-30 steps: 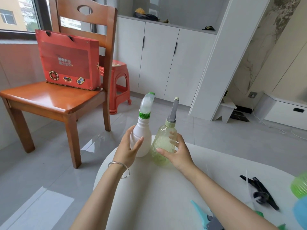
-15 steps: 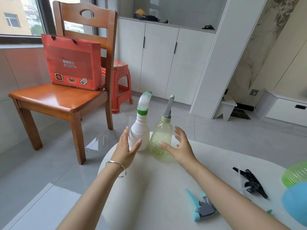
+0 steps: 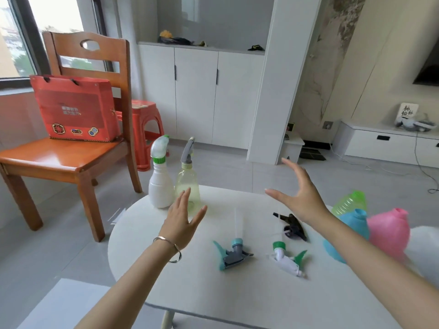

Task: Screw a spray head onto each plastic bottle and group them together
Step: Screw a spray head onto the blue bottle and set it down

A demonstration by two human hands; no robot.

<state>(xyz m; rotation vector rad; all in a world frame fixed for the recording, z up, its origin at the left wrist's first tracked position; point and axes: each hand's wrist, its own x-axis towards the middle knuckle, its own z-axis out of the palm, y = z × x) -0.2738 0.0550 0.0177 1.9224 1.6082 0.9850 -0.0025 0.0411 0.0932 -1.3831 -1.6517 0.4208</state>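
Observation:
A white bottle (image 3: 160, 188) with a white and green spray head stands at the far left edge of the white table (image 3: 237, 293). Touching it on the right is a pale yellow bottle (image 3: 187, 184) with a grey spray head. My left hand (image 3: 181, 220) hovers open just in front of them, holding nothing. My right hand (image 3: 301, 195) is open in the air, above a black spray head (image 3: 293, 225). A teal and grey spray head (image 3: 231, 254) and a white and green spray head (image 3: 286, 257) lie loose on the table. Green (image 3: 350, 201), blue (image 3: 354, 223) and pink (image 3: 389, 230) bottles without heads stand at the right.
A wooden chair (image 3: 59, 157) with a red gift box (image 3: 74, 108) stands left of the table. A red plastic stool (image 3: 145, 124) sits behind it. White cabinets and a pillar line the back wall.
Both hands let go of the two capped bottles and drew back. My right hand swung to the right, over the black spray head. The view lifted and shows more of the table.

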